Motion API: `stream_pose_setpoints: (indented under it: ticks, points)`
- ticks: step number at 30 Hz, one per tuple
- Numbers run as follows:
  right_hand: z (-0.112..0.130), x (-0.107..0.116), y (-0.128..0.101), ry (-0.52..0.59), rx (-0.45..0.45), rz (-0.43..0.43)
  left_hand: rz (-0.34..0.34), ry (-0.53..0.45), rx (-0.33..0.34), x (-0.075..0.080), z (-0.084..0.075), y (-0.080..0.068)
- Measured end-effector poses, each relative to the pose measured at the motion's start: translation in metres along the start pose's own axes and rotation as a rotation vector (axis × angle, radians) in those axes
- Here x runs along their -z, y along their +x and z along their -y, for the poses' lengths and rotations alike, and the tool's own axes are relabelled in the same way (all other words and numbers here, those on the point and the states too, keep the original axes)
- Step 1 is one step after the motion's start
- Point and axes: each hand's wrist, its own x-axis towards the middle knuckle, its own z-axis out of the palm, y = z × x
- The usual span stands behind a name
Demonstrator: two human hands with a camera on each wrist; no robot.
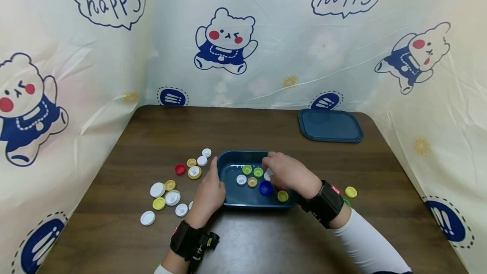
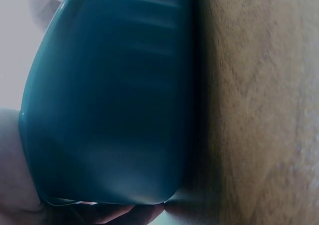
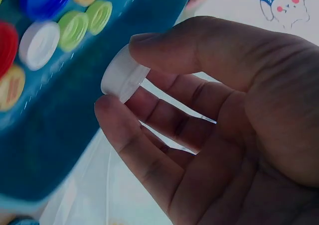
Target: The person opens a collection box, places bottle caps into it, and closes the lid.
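Loose bottle caps (image 1: 173,189) are crowding the table (image 1: 251,240) left of the blue tray (image 1: 243,200), blocking a low sweep there. The lid (image 1: 329,125) is taking up the far right corner. Bare wood is lying open behind the tray and along the near edge

A tray (image 1: 232,162) sits near the middle of the table (image 1: 251,126), with several caps (image 1: 253,176) in it. More loose caps (image 1: 171,187) lie scattered to its left. A lid (image 1: 329,125) lies far right, behind the tray.
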Motion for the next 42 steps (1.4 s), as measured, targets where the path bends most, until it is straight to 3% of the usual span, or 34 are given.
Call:
stream_pose_setpoints:
  ticks: [11,22,27,35,42]
  points:
    - [0.033,-0.016,0.012,-0.028,0.109,0.040,0.006,0.007,-0.009,0.001,0.002,0.001]
    - [0.044,-0.027,0.016,-0.070,0.146,0.110,0.010,0.007,0.002,0.001,0.001,0.000]
    - [0.043,-0.024,0.017,-0.089,0.106,0.132,0.015,0.006,0.003,0.003,0.001,0.000]
    - [0.035,-0.019,0.012,-0.062,0.087,0.102,0.021,0.022,0.007,0.001,0.000,0.003]
    - [0.023,-0.013,-0.002,-0.059,0.080,0.013,0.015,0.019,0.015,0.001,-0.001,0.000]
